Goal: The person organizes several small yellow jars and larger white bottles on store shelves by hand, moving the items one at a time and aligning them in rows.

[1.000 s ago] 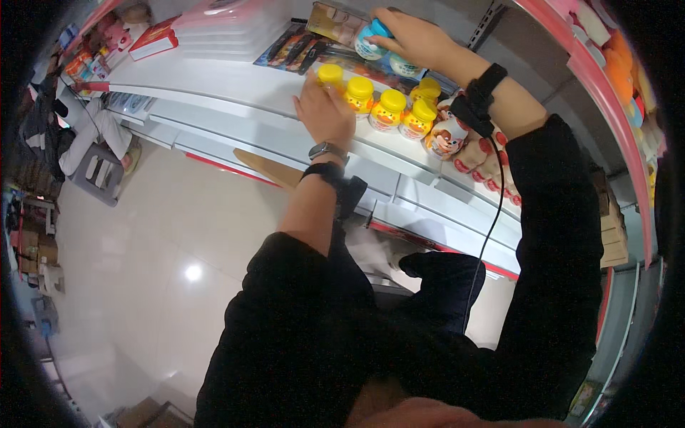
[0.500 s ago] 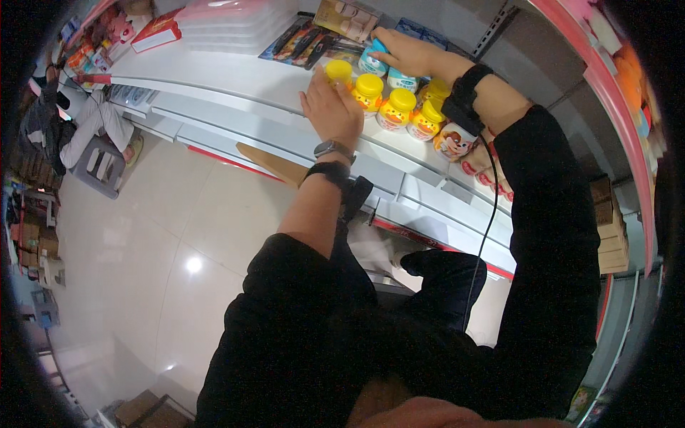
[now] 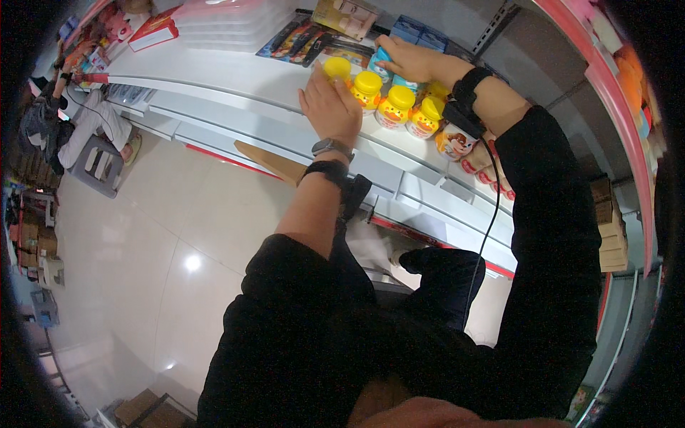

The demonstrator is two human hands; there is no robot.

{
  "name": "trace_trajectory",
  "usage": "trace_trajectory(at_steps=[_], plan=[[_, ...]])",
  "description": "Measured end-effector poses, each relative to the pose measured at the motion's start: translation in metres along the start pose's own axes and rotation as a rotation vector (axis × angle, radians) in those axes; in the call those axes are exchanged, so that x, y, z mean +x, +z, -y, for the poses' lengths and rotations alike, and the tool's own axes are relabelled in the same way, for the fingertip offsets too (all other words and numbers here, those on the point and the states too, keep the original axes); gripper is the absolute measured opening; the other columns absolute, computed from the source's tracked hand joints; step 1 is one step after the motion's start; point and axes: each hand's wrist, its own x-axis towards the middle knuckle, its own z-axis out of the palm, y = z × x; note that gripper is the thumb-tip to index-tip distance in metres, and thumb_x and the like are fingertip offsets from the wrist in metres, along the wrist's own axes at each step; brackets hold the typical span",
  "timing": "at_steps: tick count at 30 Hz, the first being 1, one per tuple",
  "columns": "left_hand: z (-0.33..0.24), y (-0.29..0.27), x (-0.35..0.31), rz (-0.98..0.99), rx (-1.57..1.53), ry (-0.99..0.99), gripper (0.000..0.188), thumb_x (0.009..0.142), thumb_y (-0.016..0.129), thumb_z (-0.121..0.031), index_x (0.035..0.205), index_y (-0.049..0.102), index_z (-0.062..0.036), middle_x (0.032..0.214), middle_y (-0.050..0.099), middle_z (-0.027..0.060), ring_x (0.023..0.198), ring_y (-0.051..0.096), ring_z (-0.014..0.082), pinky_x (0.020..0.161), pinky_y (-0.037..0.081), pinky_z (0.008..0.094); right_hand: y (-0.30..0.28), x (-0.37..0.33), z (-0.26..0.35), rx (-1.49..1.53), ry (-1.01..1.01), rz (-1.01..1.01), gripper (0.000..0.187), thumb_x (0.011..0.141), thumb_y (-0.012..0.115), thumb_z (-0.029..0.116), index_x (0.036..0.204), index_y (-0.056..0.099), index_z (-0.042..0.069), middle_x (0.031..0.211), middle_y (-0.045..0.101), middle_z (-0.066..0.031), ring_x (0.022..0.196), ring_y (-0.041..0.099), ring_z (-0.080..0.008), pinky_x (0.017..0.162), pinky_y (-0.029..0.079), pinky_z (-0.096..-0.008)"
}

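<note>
My right hand point(image 3: 416, 60) reaches over from the right, its fingers closed round a blue-capped jar point(image 3: 382, 64) behind the yellow row. A second blue-topped jar point(image 3: 405, 83) stands just under this hand, partly covered. With fingers stretched out, my left hand point(image 3: 330, 107) lies against the near side of the leftmost yellow-capped jar point(image 3: 337, 68) and hides most of its body. To the right, further yellow-capped jars with duck faces point(image 3: 394, 107) stand upright in a row on the white shelf point(image 3: 235, 84). A jar with a brown animal face point(image 3: 454, 141) follows beside my right wrist.
Black-handled tools on cards point(image 3: 303, 43) lie behind the jars, near a boxed item point(image 3: 346, 18) and blue boxes point(image 3: 419, 32). Clear plastic containers point(image 3: 232, 25) are stacked at the left. A black cable point(image 3: 492, 207) hangs from my right wrist. Another person point(image 3: 89, 132) is at far left.
My right hand has shifted slightly to the right and nearer, and the blue-capped jar has moved with it toward the yellow row. My left hand stays at the leftmost jar.
</note>
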Motion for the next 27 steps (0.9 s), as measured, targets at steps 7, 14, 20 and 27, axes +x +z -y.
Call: trace_trajectory(at_steps=[7, 14, 20, 27], plan=[[0.003, 0.001, 0.000, -0.037, -0.008, 0.022, 0.043, 0.096, 0.043, -0.025, 0.132, 0.046, -0.0015, 0.117, 0.058, 0.0188, 0.109, 0.053, 0.0354, 0.101, 0.033, 0.0509, 0.001, -0.002, 0.009, -0.023, 0.047, 0.052, 0.039, 0.098, 0.047, 0.036, 0.123, 0.032, 0.010, 0.114, 0.051, -0.0248, 0.105, 0.055, -0.0421, 0.087, 0.045, -0.0461], [0.002, 0.002, -0.002, -0.029, -0.004, 0.027, 0.044, 0.096, 0.041, -0.027, 0.132, 0.045, -0.0018, 0.117, 0.058, 0.0193, 0.110, 0.053, 0.0366, 0.101, 0.033, 0.0528, -0.002, 0.004, -0.006, 0.105, -0.023, 0.026, 0.038, 0.096, 0.054, 0.034, 0.121, 0.038, 0.010, 0.112, 0.055, -0.0235, 0.104, 0.056, -0.0387, 0.085, 0.045, -0.0438], [0.002, 0.001, 0.000, -0.036, -0.023, 0.031, 0.044, 0.096, 0.041, -0.027, 0.132, 0.045, -0.0020, 0.116, 0.058, 0.0197, 0.109, 0.053, 0.0371, 0.100, 0.033, 0.0528, -0.012, 0.006, 0.004, 0.174, -0.034, 0.164, 0.041, 0.094, 0.057, 0.033, 0.122, 0.038, 0.010, 0.110, 0.057, -0.0212, 0.102, 0.057, -0.0347, 0.083, 0.045, -0.0425], [-0.005, 0.005, 0.004, -0.036, -0.027, 0.036, 0.044, 0.095, 0.043, -0.026, 0.131, 0.046, -0.0007, 0.115, 0.059, 0.0200, 0.108, 0.054, 0.0375, 0.100, 0.034, 0.0525, -0.031, -0.003, 0.012, 0.135, -0.021, 0.157, 0.049, 0.089, 0.061, 0.036, 0.127, 0.047, 0.008, 0.116, 0.058, -0.0205, 0.106, 0.058, -0.0357, 0.090, 0.047, -0.0448]])
